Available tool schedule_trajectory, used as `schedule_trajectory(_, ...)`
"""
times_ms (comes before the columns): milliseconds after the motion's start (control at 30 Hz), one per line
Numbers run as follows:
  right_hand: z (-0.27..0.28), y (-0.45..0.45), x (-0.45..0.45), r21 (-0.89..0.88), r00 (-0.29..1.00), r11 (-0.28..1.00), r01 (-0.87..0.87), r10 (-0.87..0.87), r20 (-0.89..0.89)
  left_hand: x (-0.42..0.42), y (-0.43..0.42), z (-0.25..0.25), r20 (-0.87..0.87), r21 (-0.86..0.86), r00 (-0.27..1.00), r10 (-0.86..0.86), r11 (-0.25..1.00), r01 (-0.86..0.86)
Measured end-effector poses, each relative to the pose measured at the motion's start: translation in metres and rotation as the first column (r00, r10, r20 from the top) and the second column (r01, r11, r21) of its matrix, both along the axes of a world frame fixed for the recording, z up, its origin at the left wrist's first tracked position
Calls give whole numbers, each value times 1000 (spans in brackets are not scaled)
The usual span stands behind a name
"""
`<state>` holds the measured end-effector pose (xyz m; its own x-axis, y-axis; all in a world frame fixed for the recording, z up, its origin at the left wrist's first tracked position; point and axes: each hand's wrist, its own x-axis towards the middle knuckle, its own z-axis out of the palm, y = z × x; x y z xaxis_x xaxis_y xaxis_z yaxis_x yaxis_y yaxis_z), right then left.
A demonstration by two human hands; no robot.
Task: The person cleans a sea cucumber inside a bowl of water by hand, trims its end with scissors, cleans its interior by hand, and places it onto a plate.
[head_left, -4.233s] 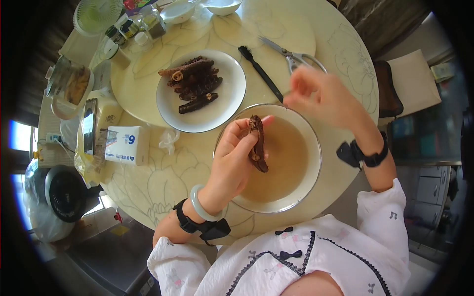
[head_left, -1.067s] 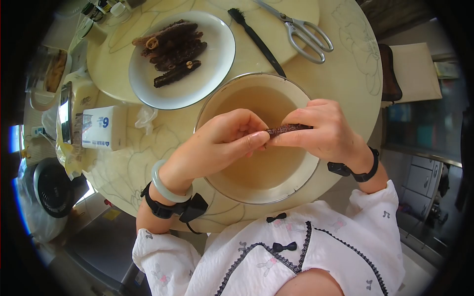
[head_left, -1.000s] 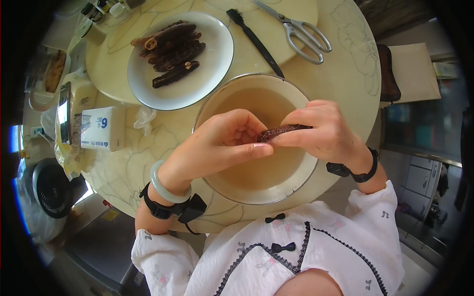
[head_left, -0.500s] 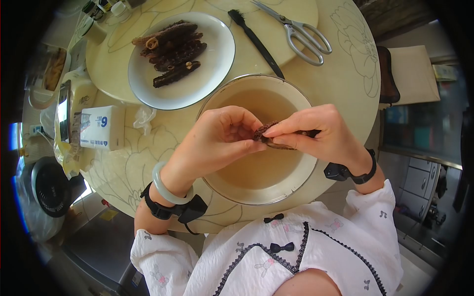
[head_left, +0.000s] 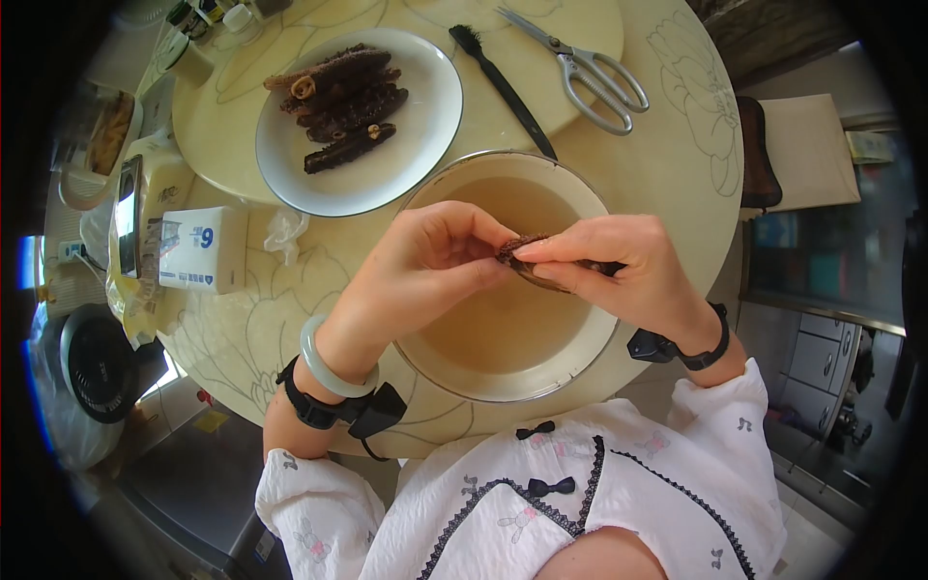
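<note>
Over a wide enamel basin (head_left: 601, 348) of cloudy brownish water, both my hands hold a dark brown, bumpy sea cucumber (head_left: 525, 242). My left hand (head_left: 430, 256) pinches its left end between thumb and fingers. My right hand (head_left: 619, 256) grips along its body, and part of it shows past the fingers on the right. Fingers cover much of it. Behind the basin, several more sea cucumbers (head_left: 353, 108) lie piled on a white plate (head_left: 425, 101).
A black brush (head_left: 505, 95) and silver scissors (head_left: 594, 82) lie beyond the basin. Left of it are a crumpled clear plastic scrap (head_left: 285, 235) and a white tissue pack (head_left: 203, 249). Small bottles (head_left: 242, 21) stand at the far left of the round table (head_left: 677, 184).
Both hands stay over the basin with the sea cucumber. The right hand's fingers have shifted slightly, and the view has moved a little.
</note>
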<state>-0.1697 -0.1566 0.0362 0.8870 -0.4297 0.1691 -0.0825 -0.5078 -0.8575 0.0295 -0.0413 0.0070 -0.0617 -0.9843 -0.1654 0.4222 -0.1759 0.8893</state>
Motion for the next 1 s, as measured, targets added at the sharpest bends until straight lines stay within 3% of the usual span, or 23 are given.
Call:
schedule_trajectory(133,1,3,4,1,999,1000,6,-6,39,5,-1,0,86,63,994,-62,996,57)
schedule_trajectory(233,1,3,5,-108,1000,994,29,-29,1,-2,0,1,63,37,998,-22,999,20)
schedule_trajectory(300,0,0,5,-173,997,985,28,-41,-72,-6,0,2,87,-33,987,134,991,-131)
schedule_trajectory(333,-1,-2,4,-173,997,985,28,-41,-72,-7,1,3,87,-32,987,133,991,-131)
schedule_trajectory(367,-2,-3,2,-142,997,989,26,-37,-72,-6,2,5,441,-238,865,239,960,-144)
schedule_trajectory(400,-4,-5,1,-112,997,993,27,-35,-73,-6,3,7,698,-426,610,376,902,-69)
schedule_trajectory(433,-4,-5,0,-109,996,993,35,-43,-73,-5,4,9,698,-424,613,369,904,-62)
schedule_trajectory(500,-3,-6,-2,-48,999,998,28,-30,-45,-4,4,14,777,-523,494,390,837,163)
schedule_trajectory(533,-2,-7,-2,-45,998,998,37,-39,-40,-5,4,14,781,-520,494,383,836,174)
schedule_trajectory(600,0,-7,-4,90,997,996,23,-16,-77,-7,3,15,787,-587,377,488,781,214)
schedule_trajectory(633,-2,-6,-4,93,997,995,34,-28,-68,-7,3,14,791,-583,376,482,780,228)
schedule_trajectory(700,-5,-5,-3,276,999,960,36,-40,10,-6,3,13,777,-615,340,530,755,227)
schedule_trajectory(833,-4,-8,-5,389,997,920,42,-63,41,-10,2,14,766,-630,332,550,747,215)
schedule_trajectory(900,-3,-8,-6,452,997,890,56,-70,14,-11,2,12,739,-608,458,494,782,137)
schedule_trajectory(1000,-7,-8,-7,429,996,902,41,-71,52,-12,3,13,729,-507,551,405,861,38)
